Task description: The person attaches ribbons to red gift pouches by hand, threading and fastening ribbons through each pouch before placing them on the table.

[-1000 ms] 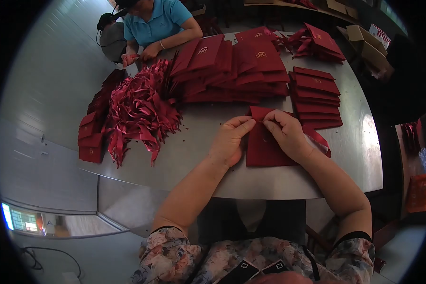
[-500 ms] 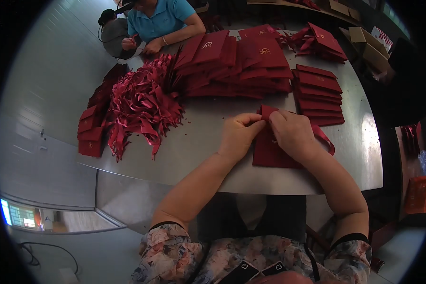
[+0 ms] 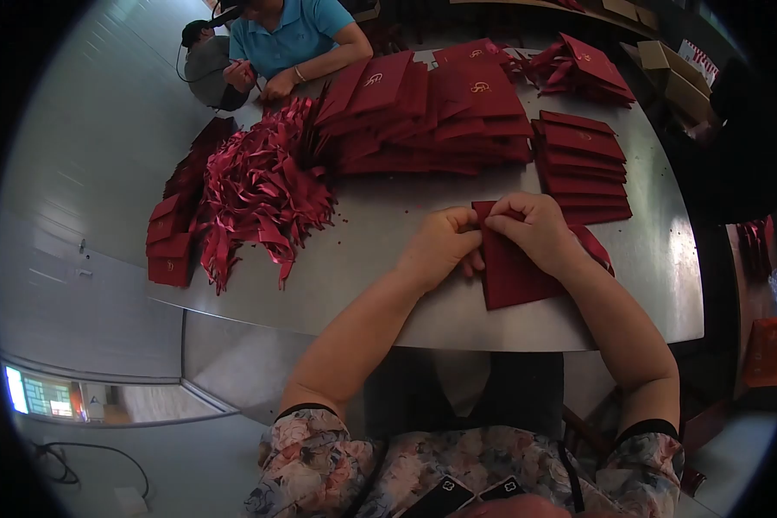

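Note:
A dark red bag (image 3: 514, 274) lies on the metal table in front of me, with a red ribbon (image 3: 594, 246) curving out at its right side. My left hand (image 3: 445, 246) pinches the bag's upper left edge. Close beside it, my right hand (image 3: 535, 226) has thumb and forefinger pressed together at the top of the bag. Whatever small piece sits between those fingertips is too small to make out. Part of the bag is hidden beneath my right hand and wrist.
Beyond my hands lie a large pile of red bags (image 3: 475, 104), a right-hand stack (image 3: 583, 164) and a heap of ribbons (image 3: 263, 186). More bags (image 3: 169, 237) line the left edge. A person in blue (image 3: 293, 39) works across the metal table (image 3: 363, 293); another person is behind.
Both hands and the bag have shifted slightly right. The bag has turned a little, and its gold mark no longer shows. The person across has raised a hand from the table.

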Motion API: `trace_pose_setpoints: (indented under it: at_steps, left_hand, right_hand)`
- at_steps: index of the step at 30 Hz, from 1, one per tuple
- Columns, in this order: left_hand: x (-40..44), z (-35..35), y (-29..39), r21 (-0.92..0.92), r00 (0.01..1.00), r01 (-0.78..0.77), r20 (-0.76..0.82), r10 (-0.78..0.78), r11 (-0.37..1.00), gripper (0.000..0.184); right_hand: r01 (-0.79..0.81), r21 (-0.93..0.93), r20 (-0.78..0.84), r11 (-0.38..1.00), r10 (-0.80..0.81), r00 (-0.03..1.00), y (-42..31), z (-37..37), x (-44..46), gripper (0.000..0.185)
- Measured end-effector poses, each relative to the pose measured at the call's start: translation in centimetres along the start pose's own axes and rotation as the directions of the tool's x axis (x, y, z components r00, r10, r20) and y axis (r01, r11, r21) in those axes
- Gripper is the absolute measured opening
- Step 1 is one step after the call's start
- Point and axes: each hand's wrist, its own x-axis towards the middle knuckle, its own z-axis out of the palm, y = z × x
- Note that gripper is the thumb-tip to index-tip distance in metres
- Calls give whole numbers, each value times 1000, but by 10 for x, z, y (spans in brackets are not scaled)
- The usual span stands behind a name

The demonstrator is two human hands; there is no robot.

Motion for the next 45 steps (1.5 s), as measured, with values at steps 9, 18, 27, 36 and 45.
trace_pose_setpoints:
  at_steps: [9, 18, 27, 36, 45]
  left_hand:
    - [-6, -29, 21, 698, 991, -131, 110, 75, 704, 16]
    - [-6, -46, 24, 866, 960, -221, 113, 255, 448, 20]
    - [-2, -49, 18, 914, 918, -143, -21, 395, 380, 15]
    - [6, -50, 7, 914, 888, -157, -36, 459, 375, 12]
    - [10, -47, 1, 968, 896, -54, -60, 440, 243, 18]
  right_hand:
    - [-20, -213, 221, 977, 68, 973, -7, -10, -2, 36]
    - [-127, -181, 418, 975, 193, 888, -34, -73, -1, 35]
    - [43, 470, 192, 882, -149, 970, -26, -145, -13, 15]
    - [178, 784, -180, 594, -55, 982, 15, -178, 4, 21]
    - [339, 811, -322, 476, -120, 939, 6, -154, 7, 26]
